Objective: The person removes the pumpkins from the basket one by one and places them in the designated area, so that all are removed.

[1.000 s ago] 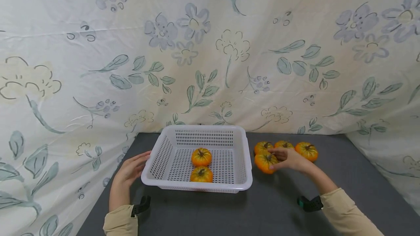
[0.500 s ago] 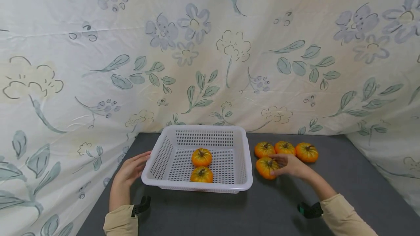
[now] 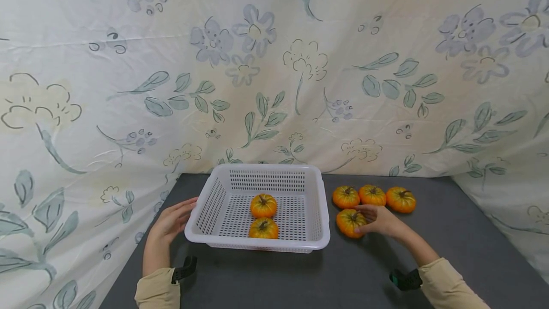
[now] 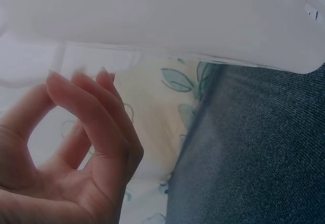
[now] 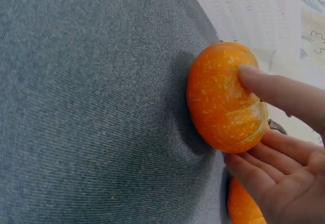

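A small orange pumpkin (image 3: 350,223) is held by my right hand (image 3: 381,221), thumb on one side and fingertips on the other. In the right wrist view the pumpkin (image 5: 223,97) shows yellow specks, and it sits on or just above the dark cloth. My left hand (image 3: 171,221) is at the left side of a white perforated plastic basket (image 3: 257,241). In the left wrist view its bent fingers (image 4: 101,127) hold nothing, with their tips close to the basket wall (image 4: 177,21); contact cannot be told. Two similar pumpkins (image 3: 263,205) lie inside the basket.
Several more pumpkins stand in a row behind my right hand: a left one (image 3: 345,197), a middle one (image 3: 372,195) and a right one (image 3: 401,199). The dark table (image 3: 274,280) ends at a flower-patterned curtain (image 3: 266,61).
My right hand has drawn the gripped pumpkin slightly toward me and to the right, away from the back row. The left hand and the basket have stayed in place.
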The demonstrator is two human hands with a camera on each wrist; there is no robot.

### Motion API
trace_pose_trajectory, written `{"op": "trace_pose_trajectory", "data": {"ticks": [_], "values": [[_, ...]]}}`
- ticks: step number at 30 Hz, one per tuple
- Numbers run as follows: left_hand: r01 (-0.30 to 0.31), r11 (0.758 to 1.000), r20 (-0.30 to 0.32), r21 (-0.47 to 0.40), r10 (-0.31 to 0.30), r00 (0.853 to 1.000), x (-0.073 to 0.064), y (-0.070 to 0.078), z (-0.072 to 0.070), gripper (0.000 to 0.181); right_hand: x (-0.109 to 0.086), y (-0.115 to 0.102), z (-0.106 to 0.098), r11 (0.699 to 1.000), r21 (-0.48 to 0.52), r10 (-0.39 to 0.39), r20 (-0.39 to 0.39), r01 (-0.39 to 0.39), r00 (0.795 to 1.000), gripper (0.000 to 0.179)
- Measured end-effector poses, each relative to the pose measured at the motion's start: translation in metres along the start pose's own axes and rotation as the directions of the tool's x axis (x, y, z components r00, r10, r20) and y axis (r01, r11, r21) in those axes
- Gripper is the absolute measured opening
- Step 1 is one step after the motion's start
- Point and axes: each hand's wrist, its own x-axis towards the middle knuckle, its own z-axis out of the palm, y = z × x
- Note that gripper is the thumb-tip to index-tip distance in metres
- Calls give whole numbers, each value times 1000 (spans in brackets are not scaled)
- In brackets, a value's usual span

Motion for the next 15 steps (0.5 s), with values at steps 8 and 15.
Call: {"op": "trace_pose_trajectory", "data": {"ticks": [8, 15], "values": [[5, 1000, -3, -14, -5, 1000, -1, -1, -1, 25, -1, 0, 0, 1000, 5, 19, -20, -19, 1000, 78], [10, 1000, -7, 9, -10, 1000, 0, 0, 0, 47, -1, 2, -1, 1000, -16, 26, -45, -27, 999, 79]]}}
